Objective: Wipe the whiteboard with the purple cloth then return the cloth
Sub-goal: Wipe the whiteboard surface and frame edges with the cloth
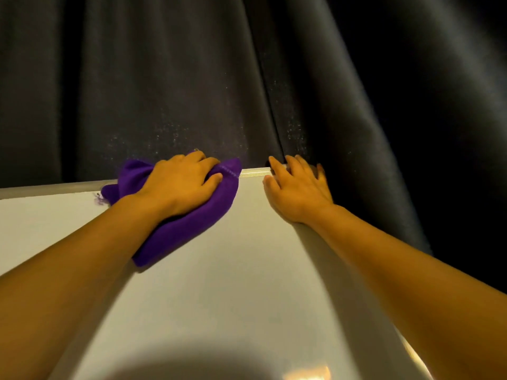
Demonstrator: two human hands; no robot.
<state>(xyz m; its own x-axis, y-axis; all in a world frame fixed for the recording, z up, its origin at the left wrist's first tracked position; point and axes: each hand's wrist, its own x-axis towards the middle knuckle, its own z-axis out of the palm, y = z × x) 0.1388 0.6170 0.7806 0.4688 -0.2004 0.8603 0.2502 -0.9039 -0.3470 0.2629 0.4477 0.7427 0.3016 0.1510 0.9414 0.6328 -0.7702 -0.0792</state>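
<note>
The whiteboard (233,270) fills the lower part of the head view, its metal top edge running across the middle. My left hand (181,185) presses the bunched purple cloth (192,226) flat against the board just below its top edge. Part of the cloth sticks out left of the hand and over the frame. My right hand (296,190) grips the board's top right corner, fingers curled over the edge.
A dark grey curtain (164,78) hangs in folds right behind the board and past its right side. A rounded shadow (175,363) falls on the board's lower part. Dust specks float above the top edge.
</note>
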